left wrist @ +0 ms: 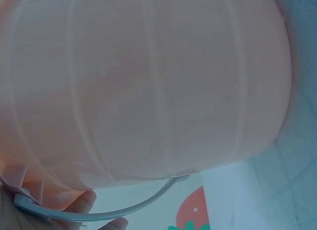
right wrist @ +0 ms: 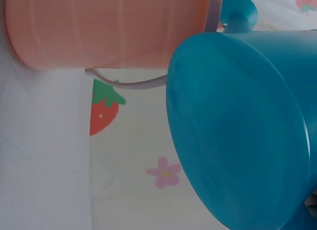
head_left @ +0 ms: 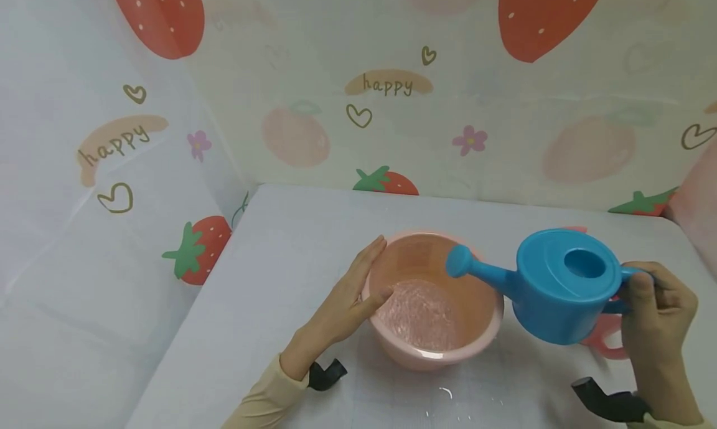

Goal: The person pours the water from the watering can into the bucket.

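Observation:
A pink bucket (head_left: pixel 392 348) stands on the white table with clear water (head_left: pixel 417 317) in its bottom. My left hand (head_left: pixel 347 292) rests against its left rim, fingers straight along the outside and thumb laid over the edge. In the left wrist view, fingertips (left wrist: pixel 84 202) show by the bucket's grey carrying handle (left wrist: pixel 109 216). My right hand (head_left: pixel 658 311) grips the handle of a blue watering can (head_left: pixel 554 320), held up right of the bucket. The can's spout reaches left, its round head (head_left: pixel 459 261) over the bucket's opening. No stream shows from it.
Behind the watering can, mostly hidden, is a pink object with a looped handle (head_left: pixel 613 352). Several water drops (head_left: pixel 446 392) lie on the table (head_left: pixel 269 261) in front of the bucket. Strawberry-printed sheets (head_left: pixel 313 55) rise at the back and left.

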A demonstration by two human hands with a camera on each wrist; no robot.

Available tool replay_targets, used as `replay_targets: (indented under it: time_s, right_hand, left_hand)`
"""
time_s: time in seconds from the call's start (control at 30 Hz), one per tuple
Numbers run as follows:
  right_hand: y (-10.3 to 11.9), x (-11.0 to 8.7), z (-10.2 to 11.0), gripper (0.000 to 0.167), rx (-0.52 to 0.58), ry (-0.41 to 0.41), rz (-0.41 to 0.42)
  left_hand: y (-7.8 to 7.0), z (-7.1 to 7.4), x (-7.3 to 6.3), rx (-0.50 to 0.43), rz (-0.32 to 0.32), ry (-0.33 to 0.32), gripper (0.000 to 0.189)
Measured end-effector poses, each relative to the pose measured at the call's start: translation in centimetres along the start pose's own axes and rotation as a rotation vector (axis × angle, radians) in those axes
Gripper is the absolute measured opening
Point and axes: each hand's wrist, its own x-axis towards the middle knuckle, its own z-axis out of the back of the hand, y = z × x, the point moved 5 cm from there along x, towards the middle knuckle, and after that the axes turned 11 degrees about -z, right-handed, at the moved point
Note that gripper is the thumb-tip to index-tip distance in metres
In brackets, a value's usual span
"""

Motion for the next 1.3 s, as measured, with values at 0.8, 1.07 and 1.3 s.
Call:
replay_targets:
  time_s: [0.8,1.07,1.3]
  right_hand:
    - [1.5,-0.1,-0.1,0.016,-0.208,0.018,-0.047]
    - [1.7,-0.2,-0.2,0.017,-0.235,0.015,-0.034]
    - [1.9,-0.3,-0.1,0.016,-0.332,-0.001,-0.033]
  left_hand:
    - [0.0,-0.1,-0.1,-0.008,-0.011,-0.021,0.068]
    - [0.0,-0.1,0.0,-0.014,-0.019,-0.016,0.068]
    - [0.0,-0.1,0.1,-0.009,-0.024,-0.013,0.067]
